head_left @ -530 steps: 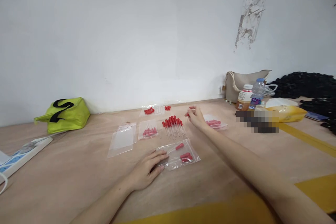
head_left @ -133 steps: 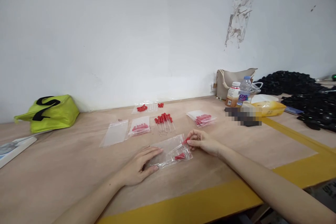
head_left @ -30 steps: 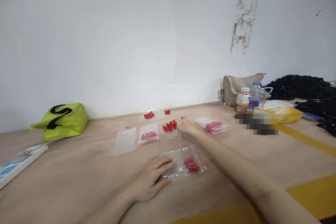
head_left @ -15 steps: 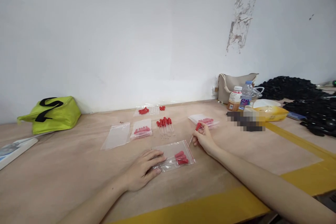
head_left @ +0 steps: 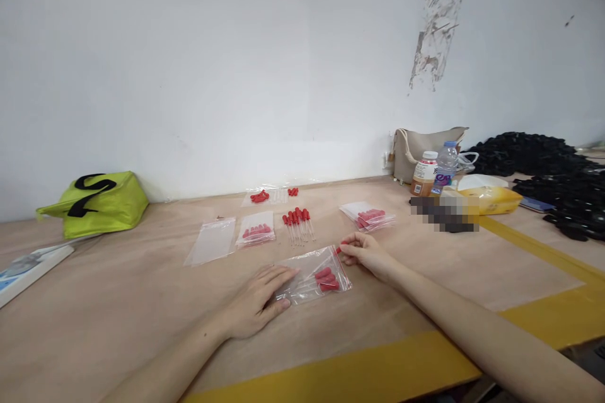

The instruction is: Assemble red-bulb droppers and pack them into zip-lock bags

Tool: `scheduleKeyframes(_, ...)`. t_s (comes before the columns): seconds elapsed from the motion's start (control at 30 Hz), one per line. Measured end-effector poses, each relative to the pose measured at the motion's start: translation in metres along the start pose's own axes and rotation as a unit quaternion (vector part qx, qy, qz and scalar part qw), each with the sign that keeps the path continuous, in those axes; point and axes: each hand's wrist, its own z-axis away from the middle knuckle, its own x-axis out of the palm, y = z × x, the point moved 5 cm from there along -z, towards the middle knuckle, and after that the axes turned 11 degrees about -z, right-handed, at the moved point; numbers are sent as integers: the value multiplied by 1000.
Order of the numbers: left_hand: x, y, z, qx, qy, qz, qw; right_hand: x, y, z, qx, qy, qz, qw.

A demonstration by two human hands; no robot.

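Observation:
My left hand (head_left: 261, 299) lies flat over the left end of a clear zip bag (head_left: 302, 293), its fingers stretched out and pressing it to the table. Inside that bag are droppers with red bulbs (head_left: 326, 279), their thin clear stems toward my left hand. My right hand (head_left: 366, 255) is closed in a pinch on the red bulb of another dropper (head_left: 339, 249) at the bag's red-striped mouth. This dropper's stem points into the bag. Behind the bag lies a small group of loose droppers (head_left: 297, 219), bulbs facing the wall.
Filled bags are stacked at the left (head_left: 255, 230) and right (head_left: 368, 216), beside flat empty bags (head_left: 211, 241). Farther back are red pieces on plastic (head_left: 259, 196). A green bag (head_left: 104, 204), bottles (head_left: 424, 174), a tissue pack (head_left: 491, 196) and black heaps (head_left: 524, 154) stand around.
My right hand has moved left and toward me, bringing the dropper's stem from beside the bag into its mouth. My left hand stays on the bag.

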Motion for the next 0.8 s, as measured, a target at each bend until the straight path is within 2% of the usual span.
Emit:
scheduleKeyframes(0.13, 0, 0, 0, -4, -3, -2, 1000, 4, 0, -1, -41, -97, 122, 987)
scheduleKeyframes(0.3, -1, 2, -1, 9, 4, 5, 1000, 15, 2, 1, -102, -109, 152, 977)
scheduleKeyframes(0.37, -2, 2, -2, 12, 5, 4, 1000, 19, 2, 4, -87, -133, 155, 975)
scheduleKeyframes(0.47, -1, 1, -2, 9, -2, -3, 1000, 22, 2, 9, -27, -206, 152, 966)
scheduleKeyframes(0.5, 0, 1, -2, 8, -5, -6, 1000, 20, 1, 9, -13, -210, 153, 965)
scheduleKeyframes(0.57, 1, 0, -2, 6, -12, -10, 1000, 13, -3, 3, -5, -174, 163, 971)
scheduleKeyframes(0.67, 2, 0, -2, 6, -20, -12, 1000, 3, -9, -16, -14, -71, 207, 976)
scheduleKeyframes(0.8, 3, 0, -1, 7, -17, -10, 1000, 11, -16, -43, -34, 15, 338, 941)
